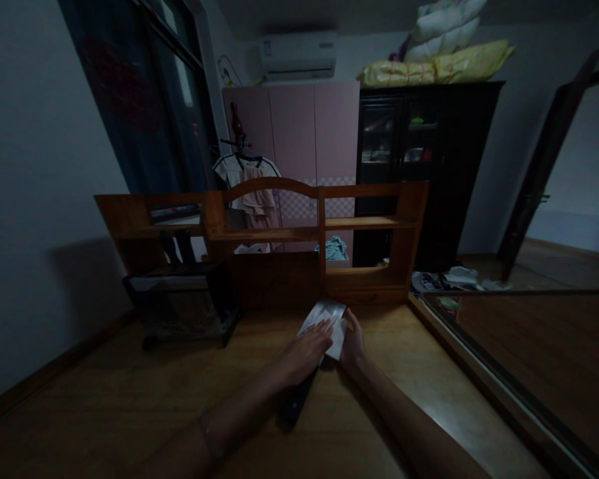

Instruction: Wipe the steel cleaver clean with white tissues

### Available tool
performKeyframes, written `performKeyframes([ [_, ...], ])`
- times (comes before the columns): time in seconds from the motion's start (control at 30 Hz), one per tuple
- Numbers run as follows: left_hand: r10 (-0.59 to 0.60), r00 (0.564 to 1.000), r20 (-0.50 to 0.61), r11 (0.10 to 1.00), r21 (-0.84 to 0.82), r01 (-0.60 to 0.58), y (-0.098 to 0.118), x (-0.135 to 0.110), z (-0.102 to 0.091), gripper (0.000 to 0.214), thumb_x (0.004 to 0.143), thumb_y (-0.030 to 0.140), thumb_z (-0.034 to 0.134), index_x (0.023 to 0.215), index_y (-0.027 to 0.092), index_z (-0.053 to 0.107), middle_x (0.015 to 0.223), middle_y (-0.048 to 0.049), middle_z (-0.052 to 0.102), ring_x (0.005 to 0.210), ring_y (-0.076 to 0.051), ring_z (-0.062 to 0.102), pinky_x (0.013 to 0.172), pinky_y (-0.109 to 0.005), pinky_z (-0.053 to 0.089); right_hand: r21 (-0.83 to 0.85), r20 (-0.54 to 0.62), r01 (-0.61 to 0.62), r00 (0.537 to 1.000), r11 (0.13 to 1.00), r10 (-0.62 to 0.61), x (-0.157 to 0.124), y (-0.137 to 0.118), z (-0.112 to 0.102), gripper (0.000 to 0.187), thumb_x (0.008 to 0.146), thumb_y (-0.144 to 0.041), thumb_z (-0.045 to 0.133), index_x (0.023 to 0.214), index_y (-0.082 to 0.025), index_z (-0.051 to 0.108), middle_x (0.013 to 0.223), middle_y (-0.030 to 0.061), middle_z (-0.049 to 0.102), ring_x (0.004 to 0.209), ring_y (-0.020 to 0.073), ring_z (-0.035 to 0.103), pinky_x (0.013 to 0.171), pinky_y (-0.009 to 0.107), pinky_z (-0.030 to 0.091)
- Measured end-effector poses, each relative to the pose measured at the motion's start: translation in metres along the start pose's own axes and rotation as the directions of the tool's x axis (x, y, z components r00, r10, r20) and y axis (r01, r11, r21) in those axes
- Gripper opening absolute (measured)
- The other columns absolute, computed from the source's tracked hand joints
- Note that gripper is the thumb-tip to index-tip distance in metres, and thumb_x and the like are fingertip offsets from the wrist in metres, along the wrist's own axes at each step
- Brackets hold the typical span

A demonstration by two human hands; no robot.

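Note:
A cleaver with a broad silvery-white blade (335, 308) and a black handle (298, 400) is held just over the wooden table, its handle toward me. I cannot tell whether part of the pale surface is a sheet or tissue laid over the blade. My left hand (307, 349) lies across the flat of the blade, fingers stretched out and close together. At the blade's right edge, my right hand (353, 342) grips it, with fingers partly hidden behind. A dark knife block (180, 303) with black handles sticking up stands to the left.
Behind the cleaver, a wooden shelf unit (272, 234) spans the back of the table (219, 406). A wall (24, 253) borders the left side. Along the right runs a raised edge (472, 362) beside a brown surface. Farther back are pink cabinets (292, 126) and a dark cupboard (462, 153).

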State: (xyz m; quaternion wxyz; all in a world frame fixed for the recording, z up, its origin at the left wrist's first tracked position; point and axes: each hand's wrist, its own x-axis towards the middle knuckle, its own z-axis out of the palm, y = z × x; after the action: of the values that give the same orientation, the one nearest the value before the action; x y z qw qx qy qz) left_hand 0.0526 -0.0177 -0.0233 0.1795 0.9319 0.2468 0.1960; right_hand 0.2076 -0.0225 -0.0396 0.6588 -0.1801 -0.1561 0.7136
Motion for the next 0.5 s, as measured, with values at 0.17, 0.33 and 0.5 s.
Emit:
performKeyframes([
  [0.17, -0.023, 1.0, -0.001, 0.999, -0.032, 0.023, -0.008, 0.025, 0.003, 0.059, 0.101, 0.049, 0.012, 0.149, 0.02, 0.031, 0.156, -0.0038, 0.024, 0.145, -0.017, 0.017, 0.12, -0.04, 0.014, 0.049, 0.015, 0.027, 0.999, 0.998, -0.028, 0.001, 0.0, 0.002, 0.033, 0.09, -0.044, 0.05, 0.097, -0.017, 0.067, 0.091, 0.0065, 0.074, 0.091, 0.0218, 0.069, 0.083, 0.035, 0.054],
  [0.33, -0.037, 0.999, -0.032, 0.997, -0.071, 0.035, -0.016, 0.053, 0.004, 0.059, 0.101, 0.051, 0.011, 0.15, 0.022, 0.028, 0.157, -0.0019, 0.022, 0.145, -0.016, 0.015, 0.12, -0.039, 0.013, 0.026, 0.059, -0.025, 0.998, 0.999, 0.023, -0.004, -0.002, 0.006, 0.04, 0.09, -0.054, 0.049, 0.107, -0.021, 0.064, 0.098, 0.0051, 0.073, 0.087, 0.0213, 0.069, 0.074, 0.035, 0.054],
  [0.5, -0.063, 0.996, -0.065, 0.994, -0.088, 0.057, -0.016, 0.074, 0.004, 0.062, 0.099, 0.054, 0.006, 0.151, 0.024, 0.025, 0.156, -0.002, 0.022, 0.145, -0.015, 0.017, 0.119, -0.038, 0.013, -0.104, 0.036, -0.135, 0.99, 0.985, 0.14, -0.009, -0.005, 0.008, 0.053, 0.088, -0.063, 0.044, 0.102, -0.017, 0.065, 0.074, 0.006, 0.071, 0.062, 0.0202, 0.066, 0.058, 0.031, 0.052],
])
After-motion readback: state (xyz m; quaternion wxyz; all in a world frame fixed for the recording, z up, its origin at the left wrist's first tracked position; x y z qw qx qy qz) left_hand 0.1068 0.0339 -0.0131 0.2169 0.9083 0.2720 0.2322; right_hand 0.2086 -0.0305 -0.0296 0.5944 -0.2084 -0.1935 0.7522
